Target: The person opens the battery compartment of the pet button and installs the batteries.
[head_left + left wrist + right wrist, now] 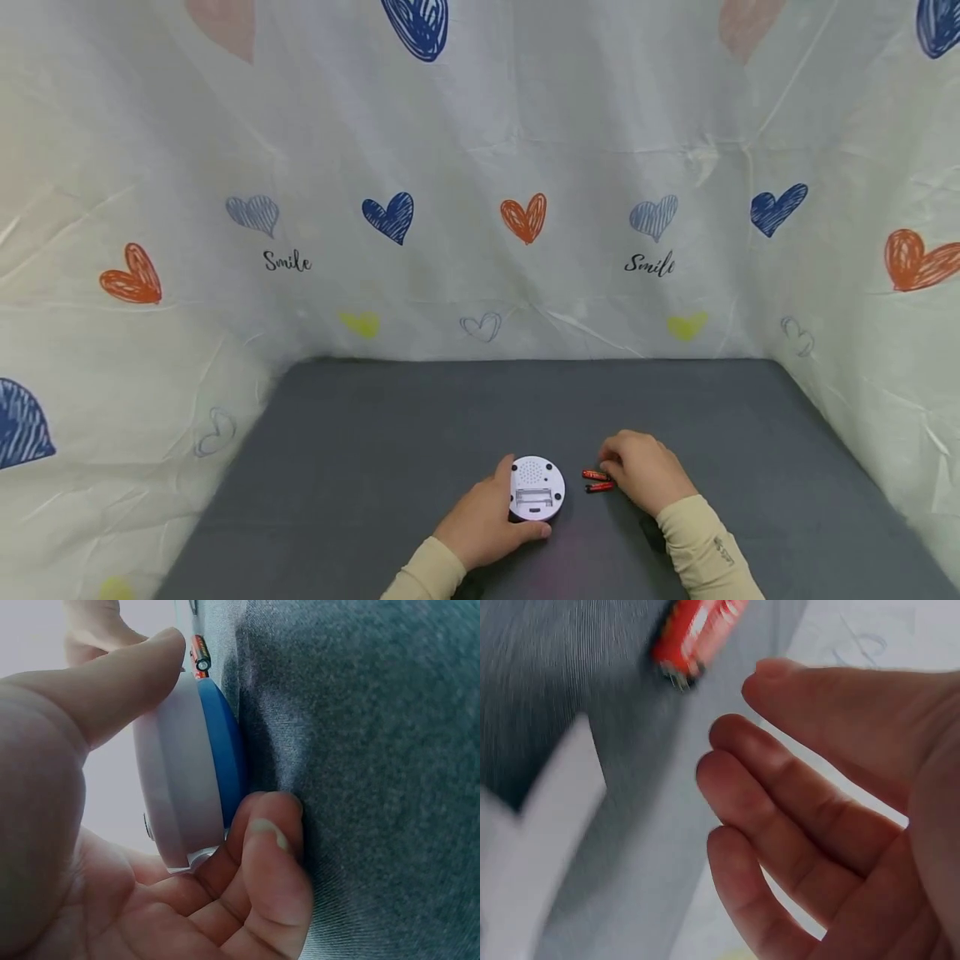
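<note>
White round device with a blue lower side [537,482]: just right of the left hand [483,523], above the grey fabric-covered tabletop [360,467]; whether it rests on the fabric or is slightly raised cannot be told.
Device face: turned up, with a patch of small holes, dark round spots near the rim and an uncovered rectangular battery compartment [534,497] in which no battery shows.
Left grip: grasping the device, thumb along the near edge, other fingers bent about the opposite side and beneath the blue part.
Red-and-black cylindrical batteries: two, lying side by side right of the device and apart from it, one farther from the person [595,474], one nearer [599,487].
Right hand [647,472]: palm down beside the batteries, fingertips close over their right ends.
Right grip: released, fingers loosely bent; the right wrist view shows a gap between thumb and the battery in sight.
Blurred white shape [566,806]: lower left of the right wrist view, too unclear to name.
Sleeves: beige on both forearms, dark lettering on the right sleeve [701,542].
White backdrop sheet [450,108]: behind and at both sides, printed with coloured hearts and "Smile".
</note>
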